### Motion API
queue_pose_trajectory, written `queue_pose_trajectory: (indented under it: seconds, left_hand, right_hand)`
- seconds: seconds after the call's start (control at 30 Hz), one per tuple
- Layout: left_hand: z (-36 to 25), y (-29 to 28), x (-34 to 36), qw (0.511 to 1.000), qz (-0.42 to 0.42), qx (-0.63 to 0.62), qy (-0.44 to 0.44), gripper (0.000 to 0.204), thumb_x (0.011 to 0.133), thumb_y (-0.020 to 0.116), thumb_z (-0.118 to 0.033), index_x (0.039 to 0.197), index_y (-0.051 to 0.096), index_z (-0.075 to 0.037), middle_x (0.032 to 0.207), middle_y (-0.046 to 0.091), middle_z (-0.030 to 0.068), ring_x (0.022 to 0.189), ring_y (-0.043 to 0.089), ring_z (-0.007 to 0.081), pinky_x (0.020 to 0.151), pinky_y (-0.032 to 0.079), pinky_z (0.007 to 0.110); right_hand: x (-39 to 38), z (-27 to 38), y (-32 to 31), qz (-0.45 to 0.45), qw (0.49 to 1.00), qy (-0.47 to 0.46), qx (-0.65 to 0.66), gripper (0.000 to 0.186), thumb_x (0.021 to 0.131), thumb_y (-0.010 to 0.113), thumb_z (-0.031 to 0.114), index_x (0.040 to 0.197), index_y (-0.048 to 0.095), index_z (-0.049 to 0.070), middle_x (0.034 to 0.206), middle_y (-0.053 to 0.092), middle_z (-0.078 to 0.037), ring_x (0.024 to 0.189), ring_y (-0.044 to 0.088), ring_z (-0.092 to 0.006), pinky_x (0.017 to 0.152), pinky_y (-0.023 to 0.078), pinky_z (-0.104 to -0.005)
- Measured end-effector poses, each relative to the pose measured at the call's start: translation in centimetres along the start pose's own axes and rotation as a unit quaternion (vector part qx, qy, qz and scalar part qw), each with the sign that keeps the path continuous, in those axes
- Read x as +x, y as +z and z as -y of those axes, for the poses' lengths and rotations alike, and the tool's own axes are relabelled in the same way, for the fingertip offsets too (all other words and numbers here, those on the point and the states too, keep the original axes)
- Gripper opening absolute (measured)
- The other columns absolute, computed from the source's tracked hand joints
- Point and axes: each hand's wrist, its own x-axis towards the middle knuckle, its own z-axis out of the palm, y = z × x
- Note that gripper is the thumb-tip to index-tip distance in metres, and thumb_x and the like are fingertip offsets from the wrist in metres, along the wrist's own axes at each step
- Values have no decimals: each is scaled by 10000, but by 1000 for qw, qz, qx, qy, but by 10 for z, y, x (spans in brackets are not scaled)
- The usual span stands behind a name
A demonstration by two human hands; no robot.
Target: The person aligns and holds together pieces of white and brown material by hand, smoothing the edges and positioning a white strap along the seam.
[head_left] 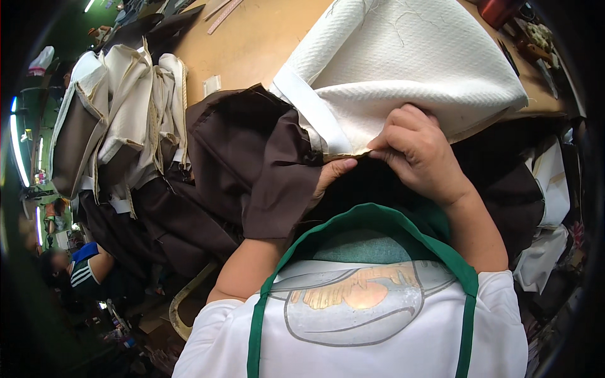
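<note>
My right hand (416,148), with fingers curled, pinches the bottom edge of a cream quilted fabric piece (403,50), close to a white tape strip (318,120) along that piece. My left hand (334,173) is mostly hidden under dark brown fabric (233,151). Its thumb shows at the seam where the brown and cream pieces meet, just left of my right hand's fingertips, and grips that edge. More dark fabric hangs beneath both hands, above my green apron strap.
Several cream-and-brown sewn pieces (113,107) lie piled at the left of the tan worktable (214,50). A red cylinder (495,9) and tools are at the back right. A co-worker (88,268) sits at the lower left. White fabric (548,183) hangs at the right.
</note>
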Motion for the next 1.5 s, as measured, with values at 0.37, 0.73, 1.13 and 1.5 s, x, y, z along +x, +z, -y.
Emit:
queue_pose_trajectory:
  seconds: [0.37, 0.73, 1.13, 1.5]
  left_hand:
    - [18, -18, 7, 993, 59, 62, 84, 603, 667, 726, 30, 1188, 422, 15, 1072, 556, 84, 951, 540, 150, 835, 446, 267]
    - [4, -18, 9, 994, 72, 69, 37, 698, 643, 792, -164, 1204, 403, -18, 1075, 555, 82, 989, 522, 173, 876, 415, 306]
    - [-58, -38, 98, 783, -183, 537, 257, 416, 824, 566, -408, 1060, 573, -66, 936, 633, 118, 860, 604, 279, 792, 441, 358]
    - [-73, -53, 101, 935, -128, 329, -25, 603, 755, 623, -492, 1117, 560, -14, 927, 640, 148, 848, 600, 226, 798, 438, 295]
  right_hand:
    - [6, -16, 2, 27, 997, -5, 72, 113, 670, 675, 55, 720, 573, 45, 725, 521, -70, 744, 521, -252, 659, 435, -355]
    - [-34, -44, -136, -129, 977, -10, -171, 442, 633, 740, 62, 1046, 589, 20, 1034, 589, -94, 961, 560, -195, 813, 451, -285]
    - [25, -134, -63, -402, 909, 62, 89, 200, 880, 559, 152, 1027, 579, 18, 886, 631, -62, 818, 561, -109, 758, 427, -243]
    - [36, -103, -84, -413, 840, -4, -351, 211, 802, 640, 161, 947, 548, 38, 874, 579, -158, 778, 563, -328, 658, 447, -400]
